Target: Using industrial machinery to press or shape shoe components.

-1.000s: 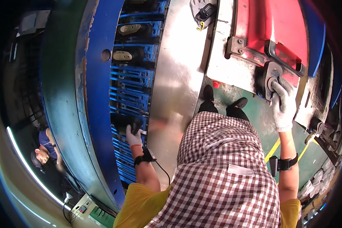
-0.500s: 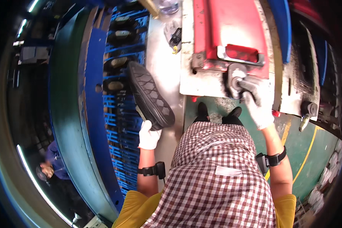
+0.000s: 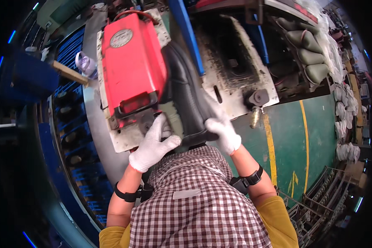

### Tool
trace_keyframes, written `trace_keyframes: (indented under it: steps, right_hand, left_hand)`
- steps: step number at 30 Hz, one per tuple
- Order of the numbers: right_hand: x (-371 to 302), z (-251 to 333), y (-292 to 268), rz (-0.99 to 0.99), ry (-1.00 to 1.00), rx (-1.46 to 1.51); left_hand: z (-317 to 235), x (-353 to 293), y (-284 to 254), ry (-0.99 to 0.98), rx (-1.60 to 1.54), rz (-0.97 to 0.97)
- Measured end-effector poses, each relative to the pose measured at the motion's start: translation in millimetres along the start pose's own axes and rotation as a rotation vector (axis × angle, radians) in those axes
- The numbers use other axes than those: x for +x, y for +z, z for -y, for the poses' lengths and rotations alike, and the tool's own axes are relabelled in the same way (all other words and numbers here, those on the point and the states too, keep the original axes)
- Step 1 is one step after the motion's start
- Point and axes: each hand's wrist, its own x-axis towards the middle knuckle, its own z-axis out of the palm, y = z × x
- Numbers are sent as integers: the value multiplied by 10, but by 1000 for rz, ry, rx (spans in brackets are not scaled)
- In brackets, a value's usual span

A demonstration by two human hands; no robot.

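A black leather shoe (image 3: 187, 93) is tilted along the right side of the red machine housing (image 3: 130, 62), its toe end pointing away from me. A pale greenish part (image 3: 174, 120) shows at its near left side. My right hand (image 3: 223, 131), in a white glove, grips the shoe's near right side; its fingers are smeared by motion. My left hand (image 3: 153, 142), also gloved, is at the housing's near end, thumb and fingers apart, beside a dark grey knob (image 3: 145, 120) and close to the shoe. Whether its fingertips touch either is hard to tell.
A second worn plate (image 3: 244, 78) with a knob and brass fitting lies to the right. Blue upright bars (image 3: 187, 35) stand between the machines. Left are a blue rack (image 3: 72, 128) and a clear bottle (image 3: 86, 65). Several olive shoe-shaped pieces (image 3: 312, 56) sit far right.
My view has turned right. The shoe has gone from my left hand to my right, from the rack side to the red housing. My left hand has moved to the knob my right hand held.
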Motion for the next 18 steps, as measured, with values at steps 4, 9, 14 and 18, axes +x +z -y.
trace_keyframes:
  steps: [4, 9, 14, 18]
  right_hand:
    - [50, 41, -573, -328, -88, -117]
    - [728, 193, -1283, -536, -239, -722]
    - [1318, 521, -1327, -563, -74, -1221]
    - [1590, 61, -1658, -553, -6, -1473]
  left_hand:
    - [-497, 94, 82, 58, -52, -11]
    - [-1012, 210, -50, 197, 33, -172]
    - [-1509, 507, 49, 385, 116, -251]
    - [-1749, 913, 183, 503, 90, -198]
